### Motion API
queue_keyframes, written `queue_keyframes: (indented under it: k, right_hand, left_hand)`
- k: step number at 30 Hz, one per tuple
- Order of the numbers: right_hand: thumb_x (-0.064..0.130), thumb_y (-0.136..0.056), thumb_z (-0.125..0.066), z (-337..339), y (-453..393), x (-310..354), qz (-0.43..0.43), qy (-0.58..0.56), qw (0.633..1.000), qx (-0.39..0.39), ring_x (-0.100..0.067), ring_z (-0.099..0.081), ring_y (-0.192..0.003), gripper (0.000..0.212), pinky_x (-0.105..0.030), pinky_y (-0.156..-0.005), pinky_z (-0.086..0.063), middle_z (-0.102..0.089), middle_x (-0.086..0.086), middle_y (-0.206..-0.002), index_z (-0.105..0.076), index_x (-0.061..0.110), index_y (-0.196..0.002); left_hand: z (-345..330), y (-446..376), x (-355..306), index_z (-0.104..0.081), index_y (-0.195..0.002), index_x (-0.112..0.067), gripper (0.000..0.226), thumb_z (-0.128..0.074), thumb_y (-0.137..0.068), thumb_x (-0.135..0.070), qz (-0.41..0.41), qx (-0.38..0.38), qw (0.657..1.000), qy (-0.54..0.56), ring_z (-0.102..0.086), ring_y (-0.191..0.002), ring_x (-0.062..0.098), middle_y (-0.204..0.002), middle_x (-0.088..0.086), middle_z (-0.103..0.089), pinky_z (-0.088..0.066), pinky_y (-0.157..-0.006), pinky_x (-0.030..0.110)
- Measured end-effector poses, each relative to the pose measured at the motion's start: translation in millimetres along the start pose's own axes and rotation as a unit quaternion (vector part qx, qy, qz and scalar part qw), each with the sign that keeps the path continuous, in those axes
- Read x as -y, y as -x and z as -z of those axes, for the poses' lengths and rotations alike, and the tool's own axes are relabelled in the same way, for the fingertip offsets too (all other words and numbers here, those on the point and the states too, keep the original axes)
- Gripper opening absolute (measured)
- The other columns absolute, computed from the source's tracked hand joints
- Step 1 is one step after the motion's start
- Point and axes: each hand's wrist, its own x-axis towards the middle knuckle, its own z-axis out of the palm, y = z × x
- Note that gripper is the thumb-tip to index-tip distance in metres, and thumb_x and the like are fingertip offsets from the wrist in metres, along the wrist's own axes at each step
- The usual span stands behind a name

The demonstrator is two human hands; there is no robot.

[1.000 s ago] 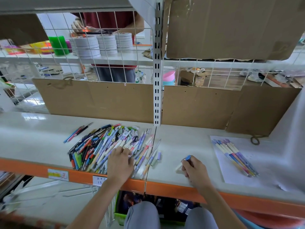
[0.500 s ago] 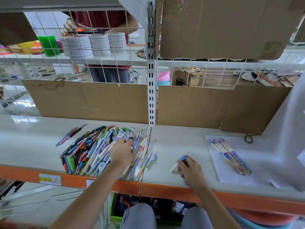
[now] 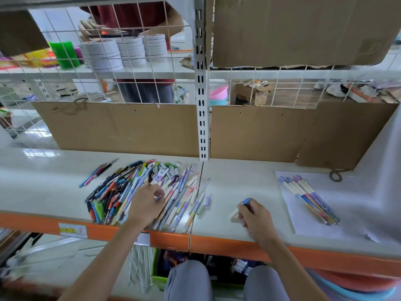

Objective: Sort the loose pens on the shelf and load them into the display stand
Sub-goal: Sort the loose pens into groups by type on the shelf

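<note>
**White shelf, pens in two lots**

White and orange-edged, the shelf (image 3: 238, 183) runs the full width of the view, backed by brown cardboard panels (image 3: 121, 127) leaning against a wire grid. At its right end lies a sheet of paper (image 3: 338, 218) carrying a neat row of sorted pens (image 3: 310, 199), pastel-barrelled and laid side by side, well apart from both hands. Left of centre sprawls the pile of loose pens (image 3: 130, 190), a jumble of blue, red, green and pale barrels; a few more pens lie apart at its far left.

The left hand (image 3: 145, 205) rests on the right part of that pile, its fingers curled among the pens and pinching one, though which is hard to tell. The right hand (image 3: 255, 216) sits on the bare shelf between pile and paper, fingers closed round a blue-tipped pen (image 3: 242, 206) whose pale end pokes out to the left.
</note>
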Motion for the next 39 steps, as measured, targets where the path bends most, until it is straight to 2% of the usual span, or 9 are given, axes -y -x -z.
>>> queue_keyframes:
  k: [2, 7, 10, 14, 19, 25, 31, 36, 39]
  right_hand:
    - [0.018, -0.092, -0.052, 0, 0, 0, 0.002, 0.007, 1.0, 0.001, -0.016, -0.044, -0.051, 0.024, -0.026, -0.046, -0.035, -0.054, -0.005, -0.059, -0.055, 0.002, -0.074]
    - [0.018, -0.093, -0.051, 0, 3, 1, 0.003, 0.008, 1.0, 0.005, -0.016, -0.045, -0.052, 0.023, -0.027, -0.046, -0.036, -0.057, -0.007, -0.064, -0.055, 0.001, -0.077]
    - [0.017, -0.093, -0.051, 1, 4, 2, 0.002, 0.007, 1.0, 0.007, -0.013, -0.043, -0.049, 0.023, -0.025, -0.046, -0.035, -0.055, -0.005, -0.062, -0.055, -0.001, -0.079]
    - [0.017, -0.093, -0.051, 1, 5, 2, 0.003, 0.015, 1.0, 0.006, -0.007, -0.04, -0.04, 0.024, -0.021, -0.043, -0.033, -0.052, -0.002, -0.059, -0.055, -0.004, -0.081]
    - [0.017, -0.094, -0.051, 0, 4, 1, 0.002, 0.015, 1.0, 0.004, -0.012, -0.04, -0.044, 0.024, -0.023, -0.044, -0.033, -0.052, -0.004, -0.059, -0.055, -0.003, -0.081]
    - [0.017, -0.094, -0.051, -1, 6, 3, 0.004, 0.016, 1.0, 0.003, -0.013, -0.04, -0.044, 0.023, -0.022, -0.04, -0.033, -0.052, -0.003, -0.058, -0.054, 0.003, -0.077]
    - [0.017, -0.094, -0.051, -2, 9, 4, 0.011, 0.034, 0.999, 0.0, -0.015, -0.042, -0.045, 0.023, -0.023, -0.041, -0.034, -0.053, -0.004, -0.057, -0.055, 0.002, -0.077]
    - [0.017, -0.094, -0.05, -1, 12, 6, 0.014, 0.037, 0.999, -0.003, -0.016, -0.042, -0.047, 0.023, -0.025, -0.043, -0.035, -0.053, -0.006, -0.058, -0.055, 0.003, -0.076]
    - [0.017, -0.094, -0.05, -1, 13, 6, 0.008, 0.029, 1.0, -0.001, -0.015, -0.041, -0.047, 0.023, -0.025, -0.043, -0.034, -0.052, -0.006, -0.058, -0.054, 0.003, -0.076]
  left_hand:
    - [0, 7, 0, -0.062, -0.084, -0.022, 0.005, -0.062, -0.087, -0.026, -0.007, 0.035, 0.999, -0.035, -0.055, -0.085, 0.012, -0.092, -0.004, -0.052, -0.049, -0.078, 0.027]
    - [-4, 16, -7, -0.066, -0.095, -0.025, 0.023, -0.058, -0.088, -0.046, -0.022, 0.05, 0.993, -0.102, -0.05, -0.084, 0.008, -0.094, -0.007, -0.044, -0.039, -0.071, 0.017]
    - [-4, 20, -3, -0.068, -0.098, -0.024, 0.021, -0.055, -0.092, -0.039, -0.034, 0.036, 0.996, -0.08, -0.051, -0.078, 0.008, -0.094, -0.006, -0.045, -0.039, -0.069, 0.017]
    - [-3, 31, 6, -0.061, -0.103, -0.016, 0.015, -0.058, -0.089, -0.02, -0.036, -0.007, 0.998, -0.052, -0.056, -0.074, 0.015, -0.101, 0.002, -0.052, -0.051, -0.073, 0.031]
    - [-4, 42, 16, -0.061, -0.098, -0.01, 0.024, -0.067, -0.084, -0.029, 0.006, -0.045, 0.998, -0.052, -0.051, -0.09, 0.02, -0.099, 0.006, -0.054, -0.045, -0.073, 0.029]
    - [0, 45, 14, -0.066, -0.094, -0.008, 0.013, -0.058, -0.092, -0.018, -0.013, -0.051, 0.999, -0.002, -0.049, -0.079, 0.012, -0.095, 0.004, -0.054, -0.047, -0.076, 0.026]
    - [8, 31, 2, -0.061, -0.102, -0.013, 0.019, -0.05, -0.096, -0.028, 0.052, 0.028, 0.995, -0.077, -0.057, -0.084, 0.012, -0.103, 0.001, -0.059, -0.043, -0.065, 0.019]
    - [17, 15, -4, -0.053, -0.086, -0.013, 0.021, -0.051, -0.095, -0.031, 0.081, 0.127, 0.979, -0.136, -0.052, -0.062, 0.012, -0.067, -0.003, -0.051, -0.038, -0.055, 0.024]
    - [19, 16, -10, -0.052, -0.093, -0.011, 0.018, -0.048, -0.097, -0.028, 0.081, 0.148, 0.975, -0.143, -0.047, -0.063, 0.012, -0.072, -0.002, -0.048, -0.038, -0.06, 0.026]
